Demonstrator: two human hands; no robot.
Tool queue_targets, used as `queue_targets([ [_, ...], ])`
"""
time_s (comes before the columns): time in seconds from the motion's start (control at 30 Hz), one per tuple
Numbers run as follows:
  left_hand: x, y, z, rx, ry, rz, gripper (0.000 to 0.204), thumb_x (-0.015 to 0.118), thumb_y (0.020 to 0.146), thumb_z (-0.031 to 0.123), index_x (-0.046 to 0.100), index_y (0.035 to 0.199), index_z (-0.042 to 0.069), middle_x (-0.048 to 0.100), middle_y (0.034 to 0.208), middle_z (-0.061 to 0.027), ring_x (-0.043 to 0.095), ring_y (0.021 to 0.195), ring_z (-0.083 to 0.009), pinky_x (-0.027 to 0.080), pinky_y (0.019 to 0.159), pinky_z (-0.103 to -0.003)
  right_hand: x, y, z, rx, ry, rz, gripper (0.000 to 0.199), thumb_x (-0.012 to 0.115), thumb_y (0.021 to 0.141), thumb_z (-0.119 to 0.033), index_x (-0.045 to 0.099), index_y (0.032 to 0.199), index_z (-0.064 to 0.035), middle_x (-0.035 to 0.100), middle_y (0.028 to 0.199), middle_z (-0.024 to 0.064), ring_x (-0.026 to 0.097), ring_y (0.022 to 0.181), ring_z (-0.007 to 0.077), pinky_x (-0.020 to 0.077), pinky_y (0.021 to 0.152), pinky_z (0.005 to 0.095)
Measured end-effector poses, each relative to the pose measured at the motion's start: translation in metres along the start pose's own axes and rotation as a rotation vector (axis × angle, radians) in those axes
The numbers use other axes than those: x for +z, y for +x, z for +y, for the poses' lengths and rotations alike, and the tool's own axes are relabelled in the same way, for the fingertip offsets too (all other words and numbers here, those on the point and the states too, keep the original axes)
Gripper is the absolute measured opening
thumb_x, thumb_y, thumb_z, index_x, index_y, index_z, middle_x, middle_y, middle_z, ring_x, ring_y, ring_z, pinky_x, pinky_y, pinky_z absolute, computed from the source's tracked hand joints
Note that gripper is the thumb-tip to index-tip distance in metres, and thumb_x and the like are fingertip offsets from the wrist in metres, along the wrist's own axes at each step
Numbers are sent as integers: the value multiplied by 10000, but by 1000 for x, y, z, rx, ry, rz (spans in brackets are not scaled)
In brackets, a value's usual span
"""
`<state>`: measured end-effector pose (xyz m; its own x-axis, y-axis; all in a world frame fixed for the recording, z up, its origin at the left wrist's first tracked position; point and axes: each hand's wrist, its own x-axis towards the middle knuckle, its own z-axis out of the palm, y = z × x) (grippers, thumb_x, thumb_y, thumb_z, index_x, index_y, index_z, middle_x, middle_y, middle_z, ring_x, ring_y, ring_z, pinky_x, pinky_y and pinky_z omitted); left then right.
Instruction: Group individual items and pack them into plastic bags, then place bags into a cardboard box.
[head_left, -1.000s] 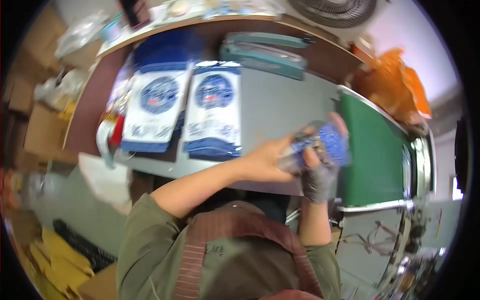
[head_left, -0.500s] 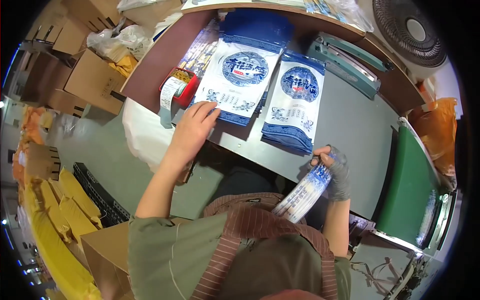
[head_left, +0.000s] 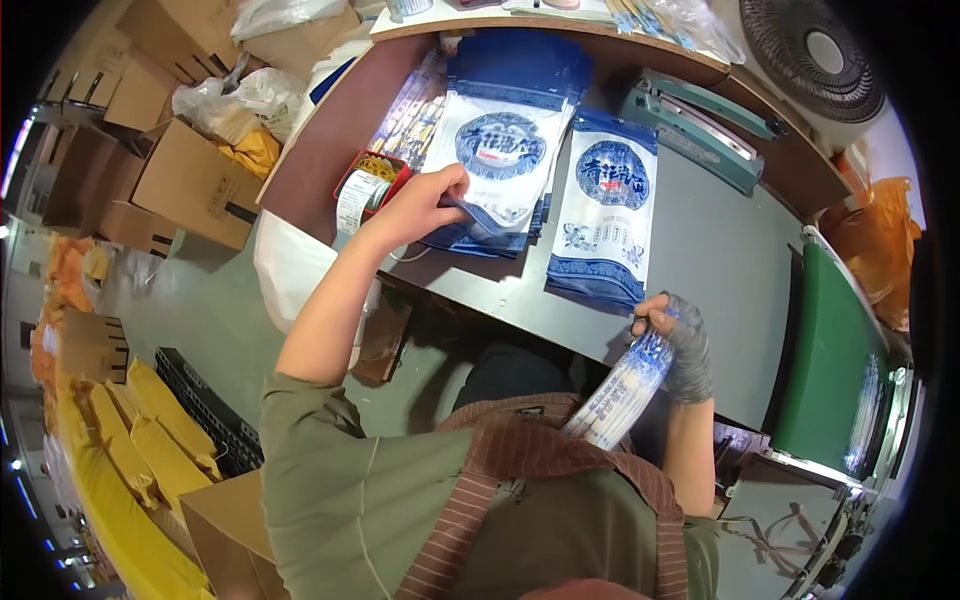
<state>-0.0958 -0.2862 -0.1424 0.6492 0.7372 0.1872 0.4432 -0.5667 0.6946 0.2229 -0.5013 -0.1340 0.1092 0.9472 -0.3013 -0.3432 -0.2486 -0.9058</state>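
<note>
A grey worktable (head_left: 700,250) with a brown edge was seen from above in a cluttered packing room, cardboard boxes (head_left: 190,180) stacked on the floor at nine o'clock. Nearest the camera, at about four o'clock, the right hand (head_left: 675,345), wrapped in a grey fingerless glove, was closed around the upper end of a slim bundle of blue-and-white packets (head_left: 620,390), which was held tilted off the table's near edge and down toward the striped apron (head_left: 520,470). The fingers were curled tightly round the bundle. Farther out, at about eleven o'clock, the bare left hand (head_left: 425,205) was stretched to a stack of white-and-blue pouches (head_left: 495,160) lying flat on the table; the lower left corner of the top pouch was pinched between thumb and fingers and lifted slightly. A second stack of matching pouches (head_left: 605,215) was laid just beside the first, toward one o'clock, well apart from the right hand. A small red tray (head_left: 365,180) holding rubber bands and a tape roll was set just left of the left hand. Beyond the pouches, a green heat sealer (head_left: 695,120) was placed at one o'clock, and a fan (head_left: 810,50) was visible at the far corner. A green conveyor belt (head_left: 830,350) was seen at three o'clock.
</note>
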Motion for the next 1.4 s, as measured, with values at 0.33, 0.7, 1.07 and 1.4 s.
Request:
queue_targets([
  [0.33, 30, 48, 109, 127, 74, 506, 90, 605, 861, 92, 643, 865, 10, 639, 837, -156, 625, 772, -308, 484, 679, -377, -13, -26, -6, -123, 63, 118, 254, 684, 760, -224, 608, 872, -9, 616, 773, 97, 597, 647, 152, 516, 598, 269],
  [0.7, 289, 55, 160, 386, -269, -228, 305, 608, 648, -65, 649, 941, 4, 635, 909, -186, 621, 907, -354, 502, 773, -391, -49, -65, 17, -454, -170, 384, 169, 641, 858, -202, 658, 915, -44, 621, 893, 10, 549, 804, 105, 431, 755, 250],
  [1.07, 290, 27, 169, -194, -645, 96, 314, 572, 863, -69, 597, 1171, -14, 700, 988, -101, 626, 860, -107, 499, 748, -248, -95, -15, 63, -213, -547, 419, 315, 709, 794, -250, 657, 1009, -25, 667, 871, 170, 639, 777, 266, 508, 723, 357],
  [1.4, 240, -58, 171, 673, -6, 266, 413, 643, 753, -13, 601, 1164, -13, 628, 1067, -146, 620, 911, -325, 487, 833, -407, -82, -121, 133, -400, -518, 122, 630, 749, 765, -330, 448, 1225, -21, 630, 925, 182, 646, 830, 366, 523, 736, 399],
])
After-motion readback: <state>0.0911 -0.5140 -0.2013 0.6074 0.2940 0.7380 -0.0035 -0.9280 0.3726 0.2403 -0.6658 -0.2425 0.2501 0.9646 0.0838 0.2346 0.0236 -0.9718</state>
